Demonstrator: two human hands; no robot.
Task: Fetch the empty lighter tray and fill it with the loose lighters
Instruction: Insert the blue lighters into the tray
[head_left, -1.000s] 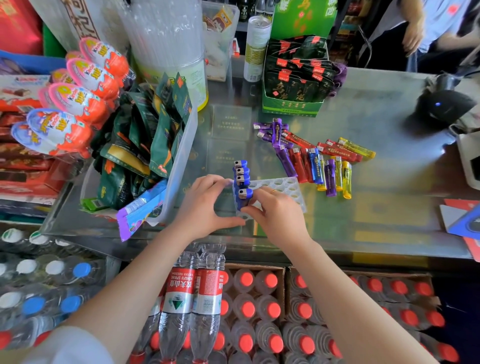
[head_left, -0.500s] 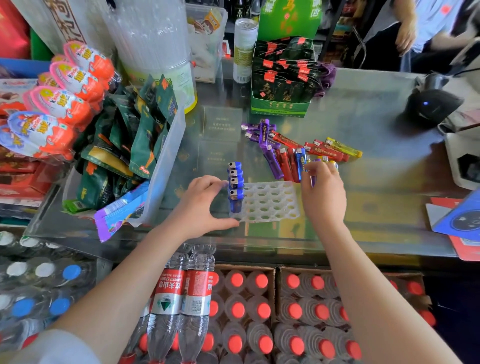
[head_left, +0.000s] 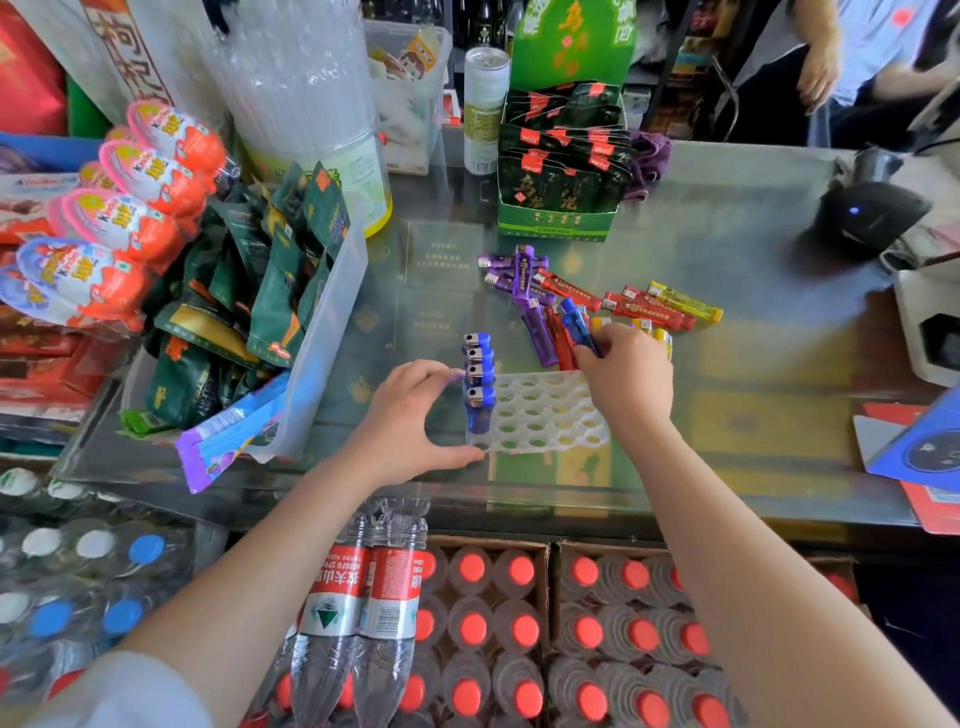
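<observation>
the right hand (head_left: 626, 376) is closed around a blue plastic lighter (head_left: 576, 325), pinching it at the near edge of the scattered heap of loose purple, red, blue and yellow lighters (head_left: 597, 306) that lies toward the middle of the glass countertop (head_left: 753, 364); whether the lighter is lifted clear of the heap i cannot tell. the left hand (head_left: 415, 421) is spread open, thumb and fingers braced against the left side of the white plastic lighter tray with round holes (head_left: 545, 415), holding nothing. the tray sits near the counter's front edge, just in front of the heap. four blue lighters (head_left: 478, 382) stand upright in its leftmost column; every other hole looks empty. so the tray is fetched and filling has barely begun, with most of the heap left to place.
</observation>
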